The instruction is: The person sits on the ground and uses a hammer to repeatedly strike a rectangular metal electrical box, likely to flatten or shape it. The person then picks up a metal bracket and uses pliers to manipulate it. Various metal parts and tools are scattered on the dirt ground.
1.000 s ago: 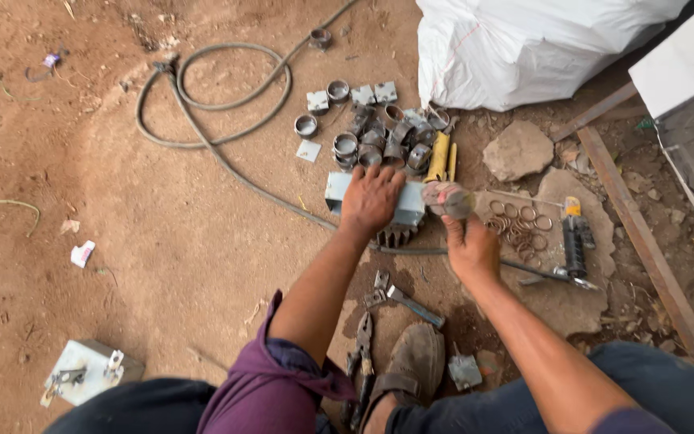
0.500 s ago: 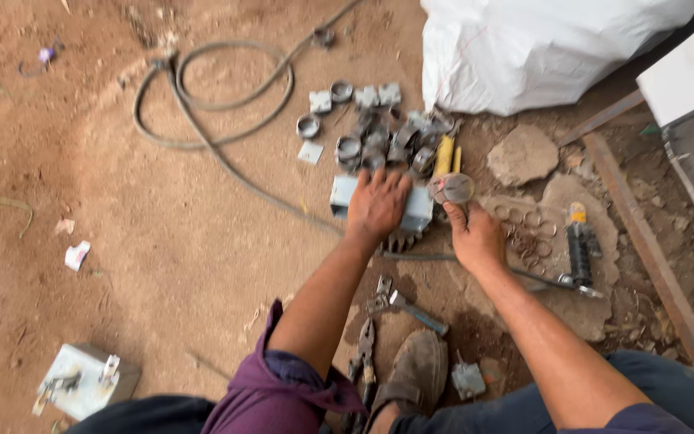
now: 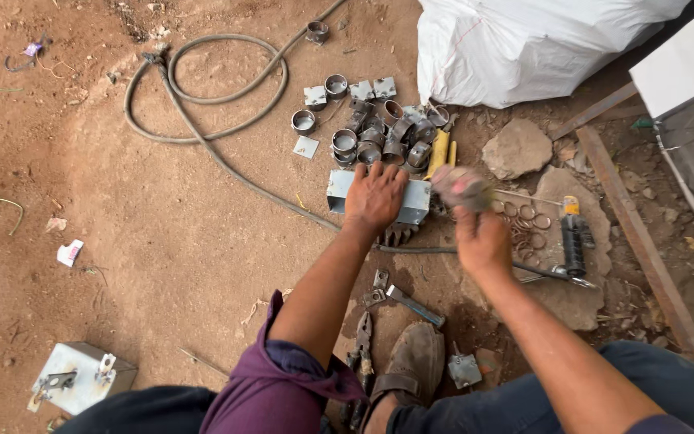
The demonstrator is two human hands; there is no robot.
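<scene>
My left hand (image 3: pixel 374 195) presses flat on a grey metal box (image 3: pixel 414 199) lying on the dirt ground. My right hand (image 3: pixel 479 233) is closed around a blurred tool with a worn, rounded head (image 3: pixel 461 186), held just right of the box. A pile of short metal pipe rings and brackets (image 3: pixel 379 133) lies just beyond the box. A yellow-handled tool (image 3: pixel 438 153) rests beside the pile.
A coiled hose (image 3: pixel 202 104) loops at the upper left. A white sack (image 3: pixel 540 40) stands at the top right. Flat stones (image 3: pixel 517 148), small rings (image 3: pixel 524 221), a black-handled tool (image 3: pixel 576 241), pliers (image 3: pixel 361 337), another metal box (image 3: pixel 82 376) and my shoe (image 3: pixel 415 362) surround me.
My right hand with the tool has shifted slightly and now blurs in motion beside the box. My left hand stays on the box.
</scene>
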